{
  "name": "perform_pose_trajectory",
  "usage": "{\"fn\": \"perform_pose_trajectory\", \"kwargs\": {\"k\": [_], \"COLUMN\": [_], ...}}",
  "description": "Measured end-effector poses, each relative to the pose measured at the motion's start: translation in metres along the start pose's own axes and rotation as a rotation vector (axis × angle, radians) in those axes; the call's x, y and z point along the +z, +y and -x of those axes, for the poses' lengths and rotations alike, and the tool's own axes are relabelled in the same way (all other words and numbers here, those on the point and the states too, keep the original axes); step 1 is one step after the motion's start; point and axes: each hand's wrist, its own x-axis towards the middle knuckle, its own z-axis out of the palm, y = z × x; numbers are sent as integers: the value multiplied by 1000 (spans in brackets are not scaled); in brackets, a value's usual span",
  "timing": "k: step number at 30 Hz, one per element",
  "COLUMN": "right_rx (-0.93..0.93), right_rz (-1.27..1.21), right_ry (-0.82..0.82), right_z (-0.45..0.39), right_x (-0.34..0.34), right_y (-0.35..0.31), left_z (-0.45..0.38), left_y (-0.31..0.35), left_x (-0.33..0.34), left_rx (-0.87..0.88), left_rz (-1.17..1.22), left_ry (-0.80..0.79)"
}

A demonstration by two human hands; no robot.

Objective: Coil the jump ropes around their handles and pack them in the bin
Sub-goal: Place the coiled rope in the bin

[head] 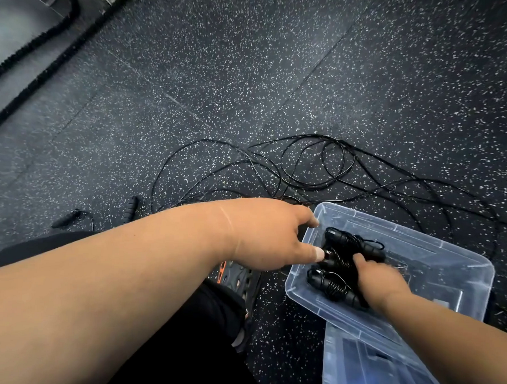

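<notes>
A clear plastic bin (437, 245) stands on the floor at the lower right. Inside it lie black coiled jump ropes (342, 243), one bundle (331, 284) nearer to me. My right hand (380, 279) is down in the bin and grips the coiled rope bundle under it. My left hand (267, 236) reaches to the bin's left wall with its fingers fairly straight; its thumb touches the end of a handle. Loose black jump ropes (306, 171) sprawl tangled on the floor beyond the bin. Two black handles (131, 207) (66, 218) lie to the left.
A clear lid (363, 368) lies under the bin's near edge. My leg in black and a shoe (239, 276) are below my left hand. A thick black rope (49, 34) runs along a grey mat at the upper left. Speckled rubber floor (252, 74) stretches beyond.
</notes>
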Motion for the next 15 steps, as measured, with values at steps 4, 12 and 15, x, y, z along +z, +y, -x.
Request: {"fn": "perform_pose_trajectory", "kwargs": {"k": [4,12,15], "right_rx": [-34,-26,-11], "right_rz": [-178,-310,-340], "right_ry": [-1,-16,32], "right_z": [-7,-12,-5], "right_x": [0,1,6], "right_y": [11,24,19], "left_z": [0,0,1], "left_y": [0,9,12], "left_x": [3,4,5], "left_rx": [-6,3,4], "left_rz": [-32,-56,-54], "left_ry": [-3,-35,-48]}}
